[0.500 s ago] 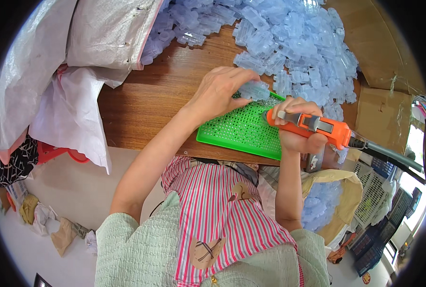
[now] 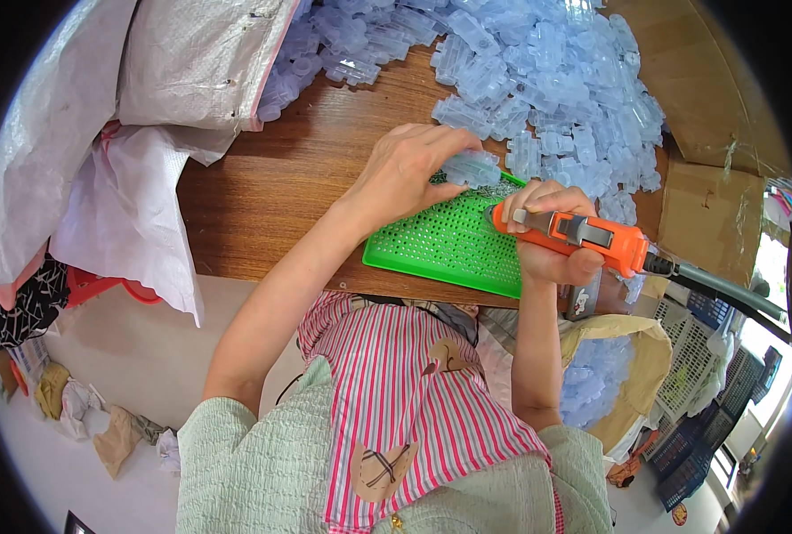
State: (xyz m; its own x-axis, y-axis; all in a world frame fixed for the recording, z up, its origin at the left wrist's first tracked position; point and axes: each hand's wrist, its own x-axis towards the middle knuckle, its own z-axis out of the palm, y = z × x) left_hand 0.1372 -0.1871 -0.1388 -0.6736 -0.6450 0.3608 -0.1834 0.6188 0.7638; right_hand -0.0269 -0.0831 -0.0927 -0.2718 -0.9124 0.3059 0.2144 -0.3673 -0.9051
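Note:
Between the thumb and fingers of my left hand (image 2: pixel 411 169) is a clear bluish plastic part (image 2: pixel 472 168), held above the far end of a green perforated tray (image 2: pixel 449 245). My right hand (image 2: pixel 552 233) is wrapped round an orange electric screwdriver (image 2: pixel 583 236) with a grey lever. Its tip points left toward the tray, close to the plastic part but apart from it. Small shiny metal pieces (image 2: pixel 503 189), probably screws, lie at the tray's far edge, partly hidden by the plastic part and my hands.
A large heap of similar clear plastic parts (image 2: pixel 547 80) covers the back of the wooden table (image 2: pixel 271 196). White woven sacks (image 2: pixel 200 71) hang over the left side. Cardboard (image 2: pixel 712 205) stands at the right. A sack (image 2: pixel 658 356) of plastic parts sits below, near stacked crates (image 2: pixel 681 356).
Almost nothing differs. Both hands keep the same hold, and the view has shifted very slightly.

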